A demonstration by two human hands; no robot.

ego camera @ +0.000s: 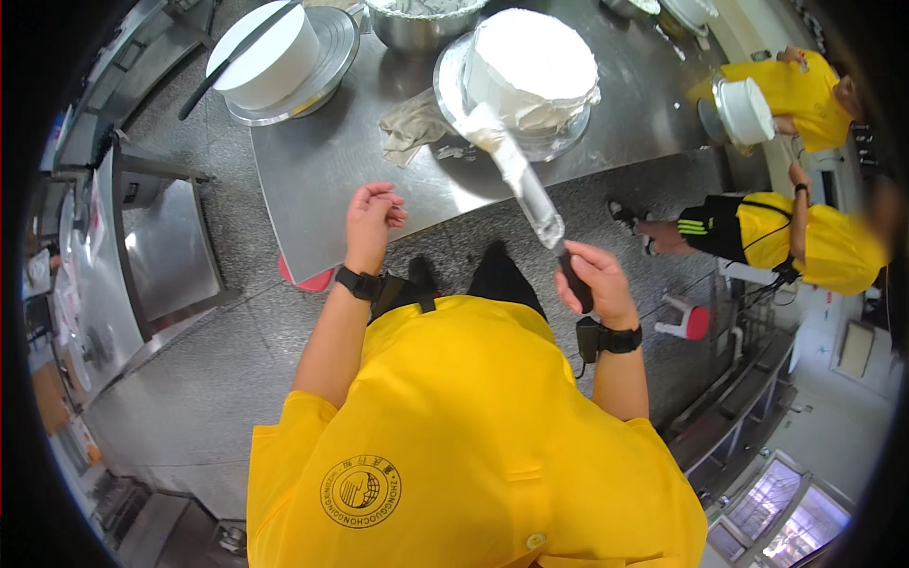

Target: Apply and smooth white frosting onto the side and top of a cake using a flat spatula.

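Note:
My right hand (600,280) grips the black handle of an icing spatula (529,188). White cream coats much of its metal blade, thickest towards the tip. That tip reaches over the near left rim of a metal cake turntable (449,82); whether it touches is unclear. On the turntable stands a round cake (532,60) covered in white cream, rough along its top edge and uneven on the side. My left hand (373,216) hovers by the front edge of the steel table (319,184), fingers loosely curled and holding nothing. A crumpled greyish cloth (415,128) lies left of the turntable.
A smooth white cake form (273,53) with a dark spatula (238,53) across it sits on another turntable (323,60). A cream-smeared steel bowl (426,25) stands behind. To the right are two people (817,96) (770,227) and a red-topped stool (696,323).

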